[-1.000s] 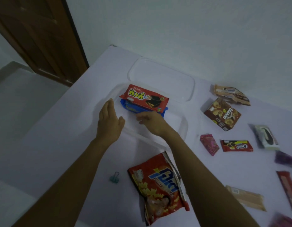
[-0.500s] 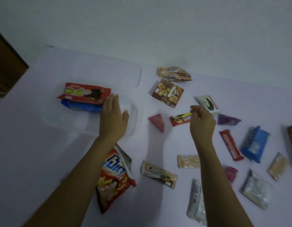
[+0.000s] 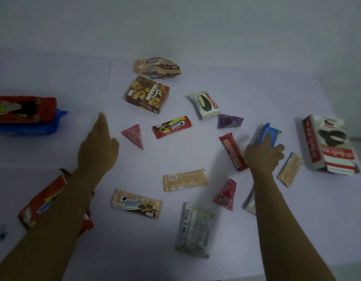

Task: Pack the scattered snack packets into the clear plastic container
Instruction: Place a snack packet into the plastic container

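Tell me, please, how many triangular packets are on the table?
3: pink packet right of the left hand, purple packet beside the white wrapper, red packet nearest the camera. More may be hidden.

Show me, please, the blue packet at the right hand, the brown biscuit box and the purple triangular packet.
blue packet [image 3: 265,130], head view, uncovered upper end
brown biscuit box [image 3: 147,95], head view, top face
purple triangular packet [image 3: 229,121], head view, its centre

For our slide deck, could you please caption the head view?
Right hand grips a blue packet at the snack-strewn table while the left hand hovers open.
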`<control>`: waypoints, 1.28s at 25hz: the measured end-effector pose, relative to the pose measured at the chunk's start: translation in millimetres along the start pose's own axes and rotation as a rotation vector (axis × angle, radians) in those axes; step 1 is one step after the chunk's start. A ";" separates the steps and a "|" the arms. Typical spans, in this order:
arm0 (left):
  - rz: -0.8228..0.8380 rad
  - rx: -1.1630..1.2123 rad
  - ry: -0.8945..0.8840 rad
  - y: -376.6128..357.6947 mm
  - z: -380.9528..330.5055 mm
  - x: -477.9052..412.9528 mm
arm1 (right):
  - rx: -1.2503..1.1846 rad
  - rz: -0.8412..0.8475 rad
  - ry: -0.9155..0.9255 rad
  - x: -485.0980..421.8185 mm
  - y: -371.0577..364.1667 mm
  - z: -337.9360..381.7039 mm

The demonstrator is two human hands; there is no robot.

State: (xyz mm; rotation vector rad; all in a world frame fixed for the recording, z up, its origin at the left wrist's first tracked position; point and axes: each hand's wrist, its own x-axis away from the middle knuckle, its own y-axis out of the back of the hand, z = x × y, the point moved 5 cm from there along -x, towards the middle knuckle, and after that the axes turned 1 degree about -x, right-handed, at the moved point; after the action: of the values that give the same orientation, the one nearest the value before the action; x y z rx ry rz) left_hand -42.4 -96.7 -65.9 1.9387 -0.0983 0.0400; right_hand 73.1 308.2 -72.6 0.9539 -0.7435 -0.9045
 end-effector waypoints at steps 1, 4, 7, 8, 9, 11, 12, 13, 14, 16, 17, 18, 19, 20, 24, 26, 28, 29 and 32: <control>-0.005 -0.020 -0.004 -1.0 -0.6 0.2 | 0.010 0.043 -0.016 -6.4 -4.6 -6.7; -0.025 -0.046 -0.029 -1.9 0.8 1.1 | -0.042 0.113 -0.006 -13.3 -14.2 -17.0; -0.029 -0.049 -0.026 -4.0 3.8 -0.1 | -0.108 0.034 -0.020 -19.2 -10.5 -19.4; -0.029 -0.046 -0.021 -4.3 3.8 -0.1 | -0.191 0.008 -0.048 -19.9 -6.5 -19.9; -0.031 -0.048 -0.017 -4.3 3.8 0.3 | -0.328 -0.009 -0.073 -19.8 -2.6 -20.4; -0.035 -0.051 -0.010 -3.9 4.3 0.3 | -0.642 -0.025 -0.093 -11.9 7.9 -18.1; -0.027 -0.041 -0.003 -3.8 4.3 -0.3 | -0.762 -0.014 -0.107 -2.4 14.1 -14.1; -0.010 -0.017 0.011 -3.7 5.2 -1.2 | -0.895 0.029 -0.136 8.4 17.5 -7.5; 0.012 0.016 0.030 -4.9 5.6 -2.2 | -1.066 0.119 -0.192 19.7 18.0 0.3; 0.048 0.094 0.065 -4.8 9.6 -4.6 | -1.485 0.436 -0.282 47.9 12.9 27.1; 0.060 0.139 0.071 -4.5 9.7 -4.9 | -1.646 0.615 -0.296 60.8 10.2 40.5; 0.061 0.191 0.067 -1.6 10.9 -4.6 | -1.739 0.772 -0.294 74.5 6.3 53.5; 0.054 0.251 0.056 2.6 11.5 -3.3 | -1.787 0.906 -0.290 89.8 2.7 65.2; 0.038 0.316 0.042 7.8 11.9 -2.4 | -1.824 1.024 -0.284 105.2 -0.9 77.4; -0.048 0.487 -0.006 42.1 32.2 -0.5 | -1.904 1.290 -0.302 167.5 -21.6 127.8; -0.117 0.509 -0.022 63.8 55.0 -2.6 | -1.872 1.396 -0.327 198.6 -35.9 152.5; -0.195 0.518 -0.008 85.3 80.6 -4.8 | -1.819 1.553 -0.368 227.6 -51.7 173.4; -0.239 0.513 0.009 96.9 97.0 -5.7 | -1.782 1.619 -0.394 242.6 -60.7 182.8; -0.367 0.467 0.061 129.1 146.4 -3.7 | -1.645 1.779 -0.405 282.9 -85.3 209.8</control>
State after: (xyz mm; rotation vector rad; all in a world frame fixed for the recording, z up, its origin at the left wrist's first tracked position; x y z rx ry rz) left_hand -60.3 -279.3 0.8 2.3897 0.3365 -0.1331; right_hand -7.5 -42.3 -28.1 -1.3302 -0.5755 0.1724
